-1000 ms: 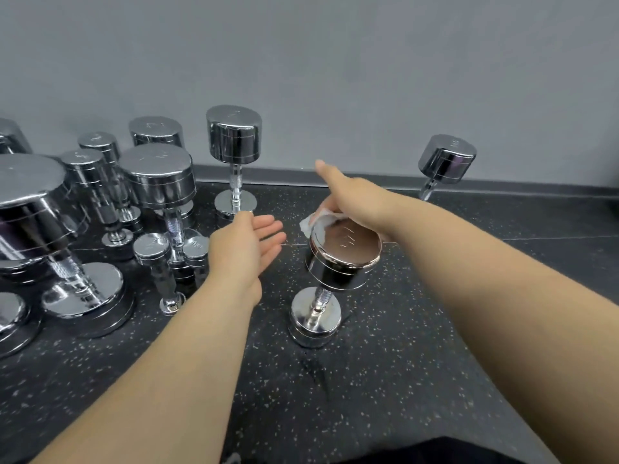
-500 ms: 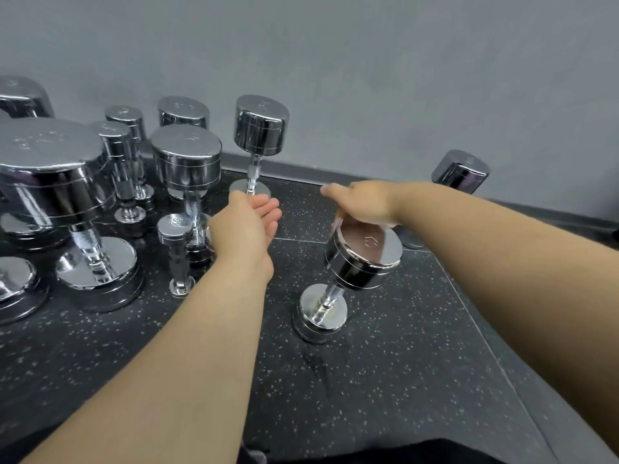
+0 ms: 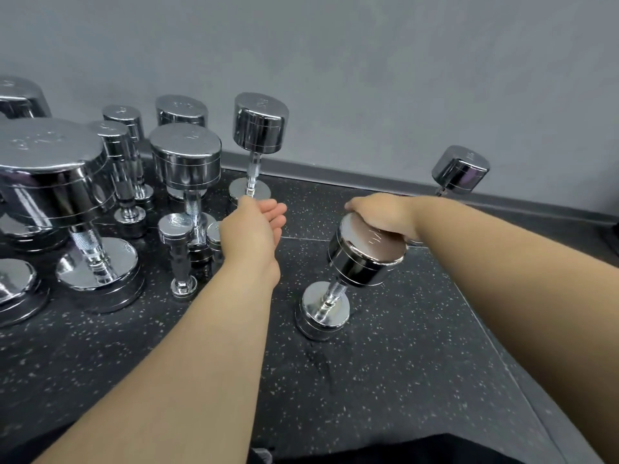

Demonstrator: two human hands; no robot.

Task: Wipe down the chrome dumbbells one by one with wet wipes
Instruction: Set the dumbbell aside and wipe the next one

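On the black speckled floor (image 3: 385, 380), close to a grey wall (image 3: 368, 78), a mid-sized chrome dumbbell (image 3: 365, 259) stands on one end by itself, its upper head leaning toward the right. The right hand (image 3: 385, 214) lies over the far rim of that upper head, thumb pointing left. Its fingers are hidden behind the head, so I cannot tell whether they curl round the rim or press something against it. No wipe shows. The left hand (image 3: 251, 229) hangs in the air to the left of this dumbbell, apart from it, palm turned inward and fingers loosely extended, holding nothing.

To the left is a cluster of chrome dumbbells standing on end. It includes a large dumbbell (image 3: 50, 172) near the left edge, a small dumbbell (image 3: 177, 229) just beside the left wrist, and a tall dumbbell (image 3: 259, 123) beyond the left hand's fingertips, close to the grey baseboard (image 3: 335, 174). Another dumbbell (image 3: 460, 170) stands well apart at the far right by the wall, its lower part hidden behind the right forearm.
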